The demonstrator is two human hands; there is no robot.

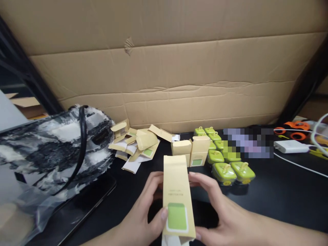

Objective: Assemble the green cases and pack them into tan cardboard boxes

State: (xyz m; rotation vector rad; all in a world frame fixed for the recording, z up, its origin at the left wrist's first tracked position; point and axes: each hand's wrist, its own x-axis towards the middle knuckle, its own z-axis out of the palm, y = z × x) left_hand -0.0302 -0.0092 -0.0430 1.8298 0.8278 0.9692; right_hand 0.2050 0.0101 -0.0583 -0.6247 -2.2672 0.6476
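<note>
Upright in front of me is a tall pale-yellow cardboard box (176,181) with a green square printed near its lower end, where a white flap sticks out. My left hand (147,212) grips its left side, the thumb resting on the front beside the green square. On the right side, my right hand (220,208) holds the box between thumb and fingers; some fingertips are hidden behind it. Just beyond stand two more small boxes (200,152) with raised top flaps. To their right sit several green-lidded small containers (224,172) in rows, each with a loop on its lid.
Flattened and opened cartons (139,141) lie piled at the back left. A black, grey and white frayed bag (51,150) stands at left, near a dark flat device (84,208). At right are a white charger (292,146), cables and orange-handled scissors (298,126). Cardboard (179,68) walls the back.
</note>
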